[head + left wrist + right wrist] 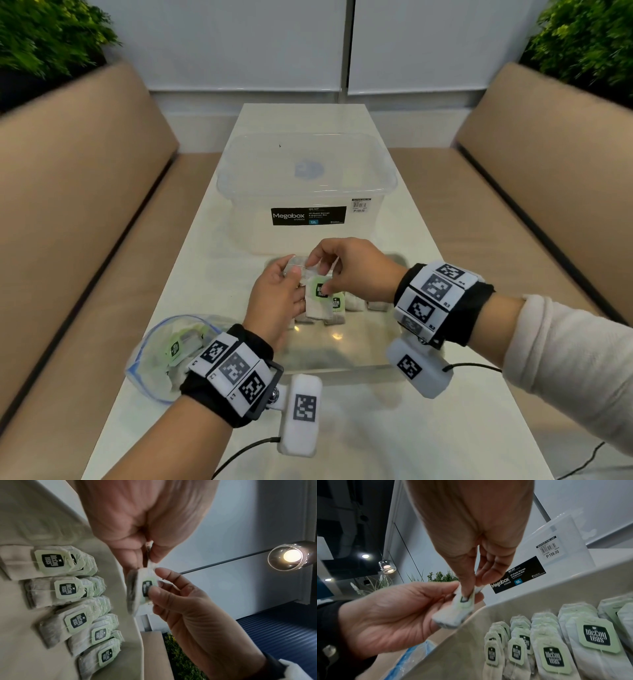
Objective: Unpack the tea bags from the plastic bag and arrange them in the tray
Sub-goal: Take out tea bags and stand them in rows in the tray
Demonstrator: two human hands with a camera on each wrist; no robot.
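- Ahead of you on the white table [394,428] stands a clear plastic storage box [305,192], labelled Megabox.
- Tan bench seats [78,205] flank you.
- Green plants [44,34] fill both far corners.

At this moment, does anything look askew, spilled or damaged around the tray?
Nothing stands out. Tea bags lie in overlapping rows in the tray; both hands, left and right, hold one tea bag above it. The plastic bag lies open beside the tray.

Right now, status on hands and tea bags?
Left hand and right hand both pinch one white paper tea bag above the shallow tray. Clear plastic bag still holds more. Nothing blocking.
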